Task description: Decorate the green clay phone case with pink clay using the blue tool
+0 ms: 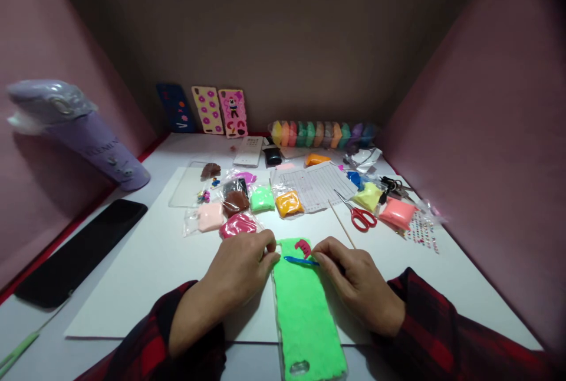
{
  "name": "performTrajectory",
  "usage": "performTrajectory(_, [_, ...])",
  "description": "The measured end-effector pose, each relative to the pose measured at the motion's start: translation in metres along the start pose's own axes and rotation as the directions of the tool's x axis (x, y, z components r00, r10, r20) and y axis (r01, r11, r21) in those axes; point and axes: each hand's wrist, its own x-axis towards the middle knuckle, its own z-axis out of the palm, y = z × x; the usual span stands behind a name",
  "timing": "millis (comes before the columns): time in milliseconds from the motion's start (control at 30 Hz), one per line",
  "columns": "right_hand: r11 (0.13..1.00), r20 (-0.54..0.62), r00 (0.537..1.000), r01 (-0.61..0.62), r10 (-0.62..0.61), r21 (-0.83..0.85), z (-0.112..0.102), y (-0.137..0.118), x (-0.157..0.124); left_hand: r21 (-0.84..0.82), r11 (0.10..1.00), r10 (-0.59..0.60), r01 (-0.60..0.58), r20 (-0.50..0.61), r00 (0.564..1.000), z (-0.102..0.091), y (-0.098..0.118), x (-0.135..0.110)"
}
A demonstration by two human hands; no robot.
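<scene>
A phone case covered in bright green clay lies lengthwise on the white sheet in front of me. A small dark pink clay piece sits near its top end. My left hand is curled, its fingertips pressed on the case's top left corner. My right hand is closed on a thin blue tool, whose tip lies across the green clay just below the pink piece.
Bags of coloured clay lie beyond the case, with red-handled scissors, a wooden stick and a printed paper. Decorated cases and a row of clay packs line the back. A purple bottle and black slab sit left.
</scene>
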Motion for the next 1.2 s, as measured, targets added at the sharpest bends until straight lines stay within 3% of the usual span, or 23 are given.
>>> performTrajectory(400, [0.998,-0.063,0.998,0.007,-0.004,0.061,-0.0025,0.0034,-0.0017,0.002,1.0,-0.006,0.006,0.009,1.0,-0.0008,0.001,0.0005])
performTrajectory(1033, [1.0,-0.024,1.0,0.001,0.0,0.015,-0.003,0.0009,-0.0011,-0.015,1.0,0.01,-0.01,-0.004,1.0,0.0006,-0.0016,0.0007])
performTrajectory(1200, [0.999,-0.076,0.997,-0.015,0.018,0.036,-0.0017,0.0034,-0.0017,-0.013,1.0,-0.002,0.002,0.007,1.0,0.0002,-0.0021,0.001])
